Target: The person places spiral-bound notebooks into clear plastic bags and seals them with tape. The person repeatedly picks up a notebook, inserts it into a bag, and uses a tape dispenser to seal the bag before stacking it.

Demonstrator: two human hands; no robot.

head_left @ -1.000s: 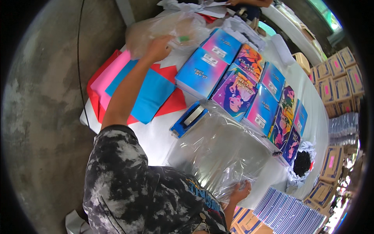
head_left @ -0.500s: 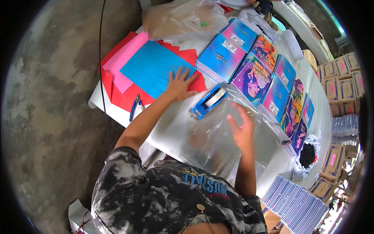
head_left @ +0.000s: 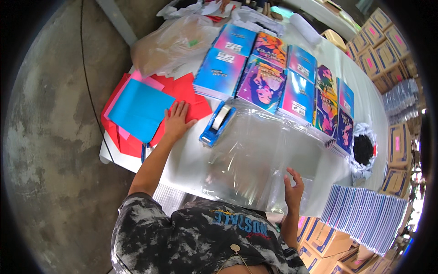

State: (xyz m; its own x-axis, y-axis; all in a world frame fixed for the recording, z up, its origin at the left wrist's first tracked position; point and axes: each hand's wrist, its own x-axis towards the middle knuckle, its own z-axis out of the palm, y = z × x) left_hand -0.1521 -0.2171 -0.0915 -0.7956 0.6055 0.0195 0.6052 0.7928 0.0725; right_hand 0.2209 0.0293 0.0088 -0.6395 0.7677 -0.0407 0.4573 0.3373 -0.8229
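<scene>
1. Left hand (head_left: 175, 122) lay flat, fingers spread, on the red paper sheets (head_left: 191, 98) at 10 o'clock on the white table (head_left: 182, 157), holding nothing.
2. Right hand (head_left: 293, 189) sat at 5 o'clock, fingers loosely open on the edge of the clear plastic sleeves (head_left: 255, 157); pinch or just touch, couldn't tell.
3. Blue tape dispenser (head_left: 218, 123) lay between the hands, just right of the left one.
4. Notebook stacks (head_left: 273, 77) ran along 12 to 3 o'clock.
</scene>
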